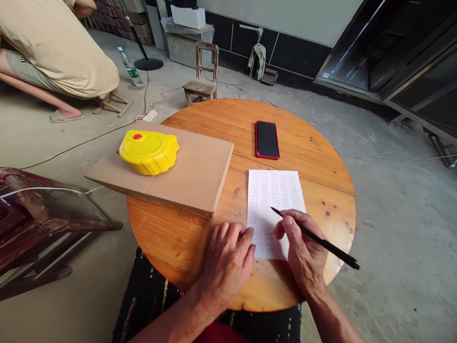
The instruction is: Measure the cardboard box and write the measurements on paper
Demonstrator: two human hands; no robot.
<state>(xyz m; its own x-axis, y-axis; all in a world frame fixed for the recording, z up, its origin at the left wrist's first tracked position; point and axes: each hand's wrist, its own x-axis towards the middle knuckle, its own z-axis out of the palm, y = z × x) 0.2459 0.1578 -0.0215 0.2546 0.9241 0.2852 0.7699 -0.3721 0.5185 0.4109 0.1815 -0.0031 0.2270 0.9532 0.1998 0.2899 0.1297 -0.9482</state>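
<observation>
A white sheet of paper (274, 200) covered in rows of small writing lies on the round wooden table (200, 243). My right hand (303, 247) is closed round a black pen (321, 240), whose tip rests on the sheet's middle. My left hand (228, 257) lies palm down on the table, fingers loosely curled, with the fingertips touching the sheet's lower left edge. It holds nothing.
A cardboard board (185, 171) overhangs the table's left side with a yellow tape measure (149, 151) on it. A red-cased phone (267, 139) lies beyond the paper. Another person (53, 47) crouches at far left. A small wooden chair (202, 76), a bottle (130, 67) and cables are on the floor.
</observation>
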